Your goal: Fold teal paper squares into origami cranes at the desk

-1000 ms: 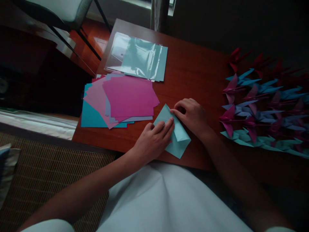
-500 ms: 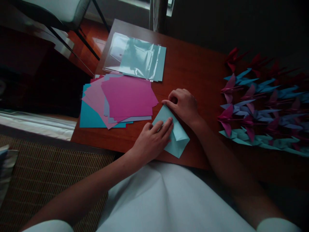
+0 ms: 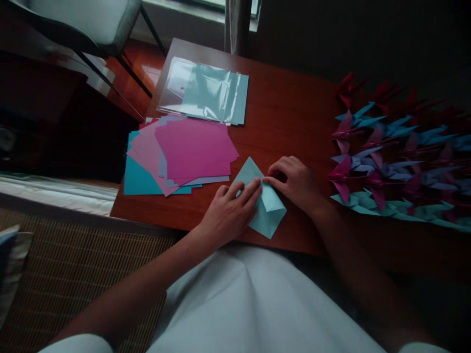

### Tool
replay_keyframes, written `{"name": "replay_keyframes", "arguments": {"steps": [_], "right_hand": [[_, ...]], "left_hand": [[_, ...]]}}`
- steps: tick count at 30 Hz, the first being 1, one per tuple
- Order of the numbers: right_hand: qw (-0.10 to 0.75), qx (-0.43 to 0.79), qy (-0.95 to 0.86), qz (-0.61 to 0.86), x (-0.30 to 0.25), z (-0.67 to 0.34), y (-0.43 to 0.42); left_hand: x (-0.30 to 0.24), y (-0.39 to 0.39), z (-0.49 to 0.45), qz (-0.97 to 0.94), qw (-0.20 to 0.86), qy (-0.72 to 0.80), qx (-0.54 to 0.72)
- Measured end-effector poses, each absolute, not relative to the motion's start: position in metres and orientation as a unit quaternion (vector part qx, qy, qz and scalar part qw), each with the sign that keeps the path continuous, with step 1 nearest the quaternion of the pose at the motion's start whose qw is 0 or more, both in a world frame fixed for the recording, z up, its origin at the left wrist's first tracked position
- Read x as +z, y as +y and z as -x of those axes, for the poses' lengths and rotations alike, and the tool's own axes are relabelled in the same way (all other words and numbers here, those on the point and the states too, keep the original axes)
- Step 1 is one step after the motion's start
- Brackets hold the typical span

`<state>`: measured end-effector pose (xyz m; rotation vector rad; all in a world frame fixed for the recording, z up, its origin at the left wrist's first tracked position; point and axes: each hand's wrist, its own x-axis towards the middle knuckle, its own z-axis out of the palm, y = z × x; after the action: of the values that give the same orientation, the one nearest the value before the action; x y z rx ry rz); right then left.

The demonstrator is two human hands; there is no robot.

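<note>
A sheet of pale aqua origami paper (image 3: 270,223), partly folded, lies at a slant near the table's front edge. My left hand (image 3: 233,208) rests on its left side, the fingers stretched out and pressing it down around the middle. On the opposite side, my right hand (image 3: 294,181) is closed in a pinch at the paper's upper right edge, close to the left fingertips. A folded flap shows on the right half of the sheet. Part of the left half is hidden beneath my left fingers.
Left of my hands is a fanned stack of coloured paper (image 3: 195,149). Behind it lies a clear plastic sleeve (image 3: 206,93) with aqua sheets. Rows of folded paper cranes (image 3: 375,171) stand at the right on the wooden table (image 3: 287,108). A chair (image 3: 84,24) stands at back left.
My right hand has moved from the paper's top corner down along its right edge, toward the left fingertips. The left hand stays on the paper.
</note>
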<state>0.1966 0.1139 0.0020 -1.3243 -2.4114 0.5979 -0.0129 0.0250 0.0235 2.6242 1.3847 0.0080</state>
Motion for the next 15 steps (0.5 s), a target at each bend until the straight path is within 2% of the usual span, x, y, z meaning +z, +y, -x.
{"name": "replay_keyframes", "arguments": {"steps": [8,11,15], "right_hand": [[0.160,0.279,-0.822,0.471,0.013,-0.200,0.119],[0.168,0.273,-0.797,0.511,0.026,-0.194,0.106],[0.135,0.244,-0.802,0.528,0.044,-0.188,0.078]], "left_hand": [[0.028,0.027,0.014,-0.883,0.091,0.460,0.008],[0.026,0.024,0.017,-0.877,0.103,0.468,0.038],[0.022,0.019,0.024,-0.851,0.128,0.500,0.095]]}}
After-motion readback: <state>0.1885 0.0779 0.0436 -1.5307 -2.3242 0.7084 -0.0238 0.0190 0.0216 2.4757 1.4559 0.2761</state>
